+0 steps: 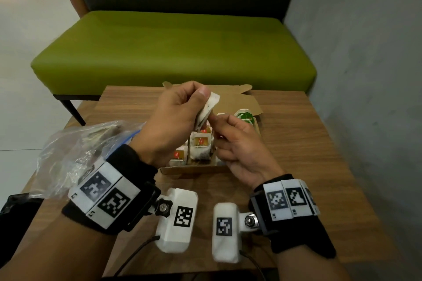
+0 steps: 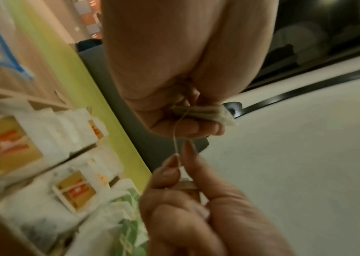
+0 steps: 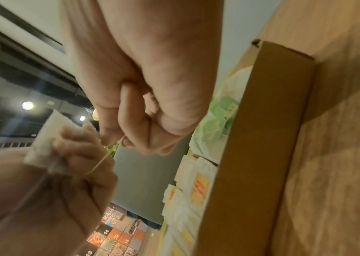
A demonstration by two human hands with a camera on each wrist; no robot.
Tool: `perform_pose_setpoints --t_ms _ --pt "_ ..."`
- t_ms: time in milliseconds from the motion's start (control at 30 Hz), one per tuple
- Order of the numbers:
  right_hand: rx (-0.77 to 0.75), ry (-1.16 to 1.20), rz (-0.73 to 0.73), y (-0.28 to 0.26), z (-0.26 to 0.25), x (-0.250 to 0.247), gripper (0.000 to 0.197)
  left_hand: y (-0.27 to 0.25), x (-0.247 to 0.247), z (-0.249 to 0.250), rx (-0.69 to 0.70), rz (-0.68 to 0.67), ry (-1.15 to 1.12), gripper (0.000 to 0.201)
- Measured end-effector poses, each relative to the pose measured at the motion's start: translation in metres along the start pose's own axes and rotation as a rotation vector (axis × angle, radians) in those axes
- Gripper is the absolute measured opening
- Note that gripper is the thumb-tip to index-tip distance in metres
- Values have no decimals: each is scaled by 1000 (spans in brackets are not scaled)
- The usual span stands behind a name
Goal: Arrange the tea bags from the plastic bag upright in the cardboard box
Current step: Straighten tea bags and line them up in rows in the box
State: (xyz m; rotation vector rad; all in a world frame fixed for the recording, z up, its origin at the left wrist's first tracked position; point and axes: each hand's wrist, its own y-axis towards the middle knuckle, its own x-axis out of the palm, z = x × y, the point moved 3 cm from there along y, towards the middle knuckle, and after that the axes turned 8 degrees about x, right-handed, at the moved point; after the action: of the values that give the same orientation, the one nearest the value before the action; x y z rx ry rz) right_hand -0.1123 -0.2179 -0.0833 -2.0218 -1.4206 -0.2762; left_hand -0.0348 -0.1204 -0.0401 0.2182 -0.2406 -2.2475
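head view. task part done, by your own showing: your cardboard box (image 1: 194, 170) sat mid-table, lid thrown open to the far side, with several tea bags already standing upright in it, orange-tagged ones (image 1: 201, 141) at the near left and green-tagged ones (image 1: 244, 116) at the far right. one loose tea bag (image 1: 209, 107) was above the box, not yet placed; your left hand (image 1: 173, 121) pinched its pouch between thumb and fingers, and your right hand (image 1: 237, 141) was curled just beside it. the plastic bag (image 1: 75, 150) lay at the near left of the table (image 1: 308, 143), crumpled, with what looked like more tea bags inside; how many you had left could not be told.

left wrist view. your left fingers (image 2: 196, 128) gripped the folded pouch; its string (image 2: 175, 138) ran down to your right fingertips (image 2: 170, 168), which pinched it. box contents at left: rows of white sachets with orange tags, green ones nearer, all on edge.

right wrist view. same pinch on the string seen from the other side; the box wall (image 3: 258, 138) stood at right, sachets upright behind it. judgement: the string likely wanted tidying before this bag went in.
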Motion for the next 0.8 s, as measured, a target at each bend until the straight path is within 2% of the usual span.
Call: perform_pose_setpoints --t_ms 67,167,367,633,800 --pt "-14 72 -11 4 0 -5 3 2 -3 -4 56 -37 147 30" --pt "-8 195 -21 6 0 -9 13 4 -6 -9 127 -108 340 33" --pt "-36 310 -42 3 -6 -11 18 6 -8 -12 182 -213 610 22" --pt "-20 253 -37 3 -3 -11 23 6 -15 -8 292 -214 836 14" --pt "-86 75 103 3 -3 -11 20 5 -15 -13 219 -84 750 15"
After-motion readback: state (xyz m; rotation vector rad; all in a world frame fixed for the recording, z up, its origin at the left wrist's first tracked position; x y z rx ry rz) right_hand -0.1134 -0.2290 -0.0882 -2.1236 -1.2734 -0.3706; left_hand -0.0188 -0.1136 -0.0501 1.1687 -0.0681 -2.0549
